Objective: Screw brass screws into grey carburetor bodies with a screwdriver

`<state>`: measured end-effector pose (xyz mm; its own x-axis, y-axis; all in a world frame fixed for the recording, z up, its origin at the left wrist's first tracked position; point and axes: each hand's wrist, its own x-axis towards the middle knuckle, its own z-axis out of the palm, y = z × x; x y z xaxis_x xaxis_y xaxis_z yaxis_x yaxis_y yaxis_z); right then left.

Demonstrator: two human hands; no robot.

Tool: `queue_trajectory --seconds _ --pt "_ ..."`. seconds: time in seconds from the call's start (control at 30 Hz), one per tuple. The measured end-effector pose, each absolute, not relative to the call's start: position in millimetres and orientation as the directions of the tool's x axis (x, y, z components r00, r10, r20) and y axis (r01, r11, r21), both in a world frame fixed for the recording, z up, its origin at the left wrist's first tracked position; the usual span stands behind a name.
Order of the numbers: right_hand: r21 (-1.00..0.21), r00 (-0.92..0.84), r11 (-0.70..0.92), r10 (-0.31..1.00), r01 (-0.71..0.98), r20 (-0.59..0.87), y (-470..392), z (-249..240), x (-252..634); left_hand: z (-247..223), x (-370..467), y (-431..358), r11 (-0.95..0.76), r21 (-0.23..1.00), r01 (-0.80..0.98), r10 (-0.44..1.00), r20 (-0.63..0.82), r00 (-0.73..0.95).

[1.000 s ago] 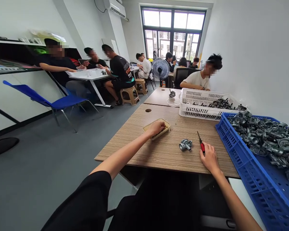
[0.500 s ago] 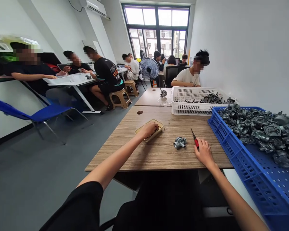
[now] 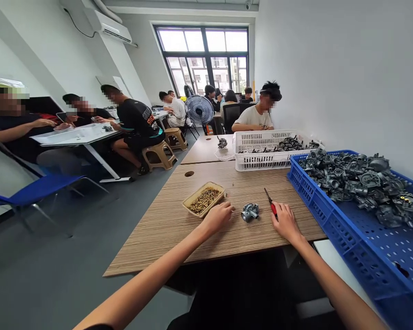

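The carburetor [image 3: 250, 212] blocks the straight path between left hand [image 3: 217, 217] and right hand [image 3: 285, 222]; left of the parts tray [image 3: 189, 198], woodgrain desk [image 3: 151, 233] lies open.

Worktop [image 3: 151, 236]: wood-look, streaked, matt. Engine part [image 3: 250, 212]: grey metal, soft sheen. Pins [image 3: 204, 200]: brassy, shiny metal. Tub [image 3: 191, 211]: probably plastic, hard to tell. Screwdriver [image 3: 274, 209]: red plastic handle. Crate [image 3: 356, 263]: smooth blue plastic.

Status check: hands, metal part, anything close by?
Left hand between tray and metal part, grip unclear. Right hand on red-handled screwdriver. Metal part on table, between hands. Blue crate at right.
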<state>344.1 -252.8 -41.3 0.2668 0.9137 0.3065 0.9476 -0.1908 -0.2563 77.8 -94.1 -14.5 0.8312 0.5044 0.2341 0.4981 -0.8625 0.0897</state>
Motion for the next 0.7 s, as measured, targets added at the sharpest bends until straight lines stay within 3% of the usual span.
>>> queue_trajectory --seconds 0.2,0.37,0.53,0.7 --pt "-0.252 0.28 -0.212 0.918 0.944 0.279 -254 -38 342 -22 74 -99 -0.863 0.01 0.505 0.502 0.129 0.855" --pt "-0.264 0.28 -0.207 0.918 0.942 0.281 -254 -37 341 -19 75 -98 -0.878 0.034 0.478 0.478 0.119 0.87" --pt "-0.266 0.281 -0.208 0.919 0.941 0.276 -254 -37 342 -15 78 -95 -0.838 0.198 0.508 0.536 0.127 0.835" --pt "-0.27 0.28 -0.207 0.92 0.94 0.273 -255 -35 342 1 91 -95 -0.729 0.483 0.486 0.641 0.231 0.732"
